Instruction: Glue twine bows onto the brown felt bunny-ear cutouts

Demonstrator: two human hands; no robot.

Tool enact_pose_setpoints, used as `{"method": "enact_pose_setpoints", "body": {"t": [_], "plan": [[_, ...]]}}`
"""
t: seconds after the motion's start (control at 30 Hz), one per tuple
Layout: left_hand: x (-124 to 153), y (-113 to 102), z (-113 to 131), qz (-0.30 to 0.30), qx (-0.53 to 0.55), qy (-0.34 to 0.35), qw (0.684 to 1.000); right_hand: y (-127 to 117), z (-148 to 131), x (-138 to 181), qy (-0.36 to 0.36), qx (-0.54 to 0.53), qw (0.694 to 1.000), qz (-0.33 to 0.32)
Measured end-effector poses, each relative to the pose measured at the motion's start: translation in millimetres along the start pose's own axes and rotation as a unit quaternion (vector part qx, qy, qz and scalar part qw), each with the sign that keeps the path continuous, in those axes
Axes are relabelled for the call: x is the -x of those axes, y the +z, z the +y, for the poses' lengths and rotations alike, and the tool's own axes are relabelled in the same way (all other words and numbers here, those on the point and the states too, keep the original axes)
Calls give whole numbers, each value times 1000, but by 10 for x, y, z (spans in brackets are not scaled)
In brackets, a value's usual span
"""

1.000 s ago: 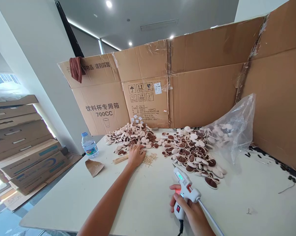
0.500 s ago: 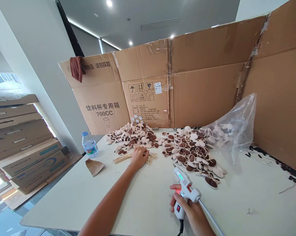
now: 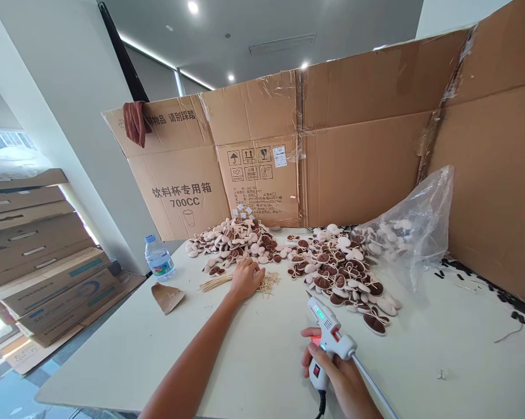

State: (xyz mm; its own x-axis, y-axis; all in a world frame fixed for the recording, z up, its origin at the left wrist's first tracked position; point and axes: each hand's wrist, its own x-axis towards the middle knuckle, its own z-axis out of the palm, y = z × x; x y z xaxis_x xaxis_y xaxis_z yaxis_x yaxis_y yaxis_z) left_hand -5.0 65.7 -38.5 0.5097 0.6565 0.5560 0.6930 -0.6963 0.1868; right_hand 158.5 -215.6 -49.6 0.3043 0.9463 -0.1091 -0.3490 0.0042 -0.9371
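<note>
My left hand (image 3: 245, 279) rests on a bundle of thin beige cords (image 3: 216, 283), its fingers bent down over the middle. The cords' looped ends show on its right side; the fingertips are partly hidden. A white hot glue gun (image 3: 325, 320) is in my right hand (image 3: 332, 366), with fingers round its handle. Its nozzle points up and left, a glue stick sticks out of the back, and small lights glow on it. Just beyond the nozzle lies a pile of brown and cream plush pieces (image 3: 340, 273), several tied with cord bows. Another plush pile (image 3: 245, 238) sits behind my left hand.
A water bottle (image 3: 160, 259) and a brown paper scrap (image 3: 167, 298) are at the left of the white table (image 3: 114, 361). Cardboard panels (image 3: 353, 163) stand along the back. A clear plastic bag (image 3: 423, 233) holds more plush pieces at right. Black bits lie along the right edge.
My left hand has shifted very slightly on the cords. The glue gun and my right hand stay in place.
</note>
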Motion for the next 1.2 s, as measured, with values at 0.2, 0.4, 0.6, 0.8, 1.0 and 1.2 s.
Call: {"method": "enact_pose_setpoints", "body": {"t": [0.2,0.4,0.6,0.8,1.0,1.2], "plan": [[-15,-43,31,29,7,-7,1000,-8,17,-2,-4,8,1000,1],[-38,-31,25,45,41,-71,996,-16,47,-12,-4,14,1000,4],[-48,-34,61,27,68,-72,995,-4,74,-14,-19,38,999,6],[-37,-112,209,55,119,24,991,4,49,-15,-12,23,1000,12],[-19,-172,288,56,113,70,990,-14,35,-17,1,11,1000,7],[-27,-122,230,33,108,35,993,-8,17,-11,-2,14,1000,2]]}}
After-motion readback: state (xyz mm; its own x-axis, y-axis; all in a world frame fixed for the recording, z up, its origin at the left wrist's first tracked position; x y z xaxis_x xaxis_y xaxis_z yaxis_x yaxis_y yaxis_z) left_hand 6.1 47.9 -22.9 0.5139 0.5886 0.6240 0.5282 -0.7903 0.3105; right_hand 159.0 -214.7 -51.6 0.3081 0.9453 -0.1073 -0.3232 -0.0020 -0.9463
